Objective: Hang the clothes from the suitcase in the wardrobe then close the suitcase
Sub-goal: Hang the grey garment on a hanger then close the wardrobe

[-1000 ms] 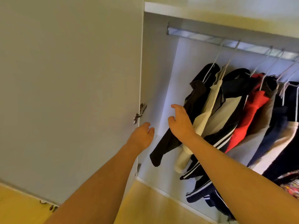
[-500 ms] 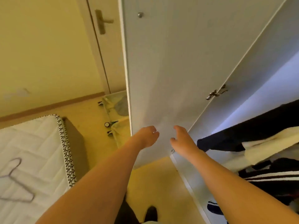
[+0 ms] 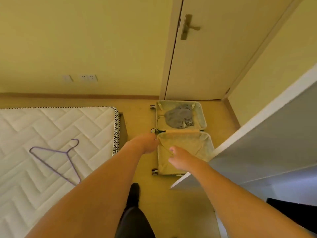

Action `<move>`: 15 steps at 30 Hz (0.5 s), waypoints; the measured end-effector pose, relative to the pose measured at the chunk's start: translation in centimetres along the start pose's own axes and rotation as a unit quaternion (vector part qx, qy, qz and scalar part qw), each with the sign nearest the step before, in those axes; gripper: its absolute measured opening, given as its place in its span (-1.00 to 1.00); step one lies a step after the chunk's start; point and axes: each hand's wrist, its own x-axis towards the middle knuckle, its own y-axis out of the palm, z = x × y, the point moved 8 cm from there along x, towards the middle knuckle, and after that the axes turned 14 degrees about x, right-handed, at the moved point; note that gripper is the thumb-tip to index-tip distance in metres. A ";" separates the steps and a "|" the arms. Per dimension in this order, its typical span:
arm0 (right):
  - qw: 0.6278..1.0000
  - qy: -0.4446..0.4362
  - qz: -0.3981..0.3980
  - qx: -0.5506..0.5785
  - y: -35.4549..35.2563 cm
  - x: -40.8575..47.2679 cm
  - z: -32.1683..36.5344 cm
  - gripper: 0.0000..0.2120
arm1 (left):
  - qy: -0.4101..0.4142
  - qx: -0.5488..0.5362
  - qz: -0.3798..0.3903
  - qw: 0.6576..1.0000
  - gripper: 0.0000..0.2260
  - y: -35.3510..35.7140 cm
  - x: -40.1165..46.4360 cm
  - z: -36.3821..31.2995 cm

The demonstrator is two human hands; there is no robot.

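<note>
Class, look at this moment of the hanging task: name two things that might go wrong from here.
1. The open wardrobe door overhangs the open suitcase; stooping for the grey garment may mean bumping it.
2. The purple hanger lies on the mattress, away from both empty hands, left hand and right hand; it could be forgotten.
</note>
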 end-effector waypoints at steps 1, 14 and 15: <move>1.000 0.001 -0.001 0.000 -0.3 0.9 0.9 -0.43 | -0.010 -0.015 -0.011 1.000 -0.70 -0.9 0.8 0.9; 0.991 0.040 -0.072 0.107 -11.1 17.9 11.8 -0.40 | 0.052 0.048 -0.020 0.997 -0.64 -16.6 18.8 3.8; 0.991 0.044 -0.077 0.105 -11.8 18.3 11.6 -0.41 | 0.054 0.050 -0.027 0.997 -0.65 -17.3 19.5 3.5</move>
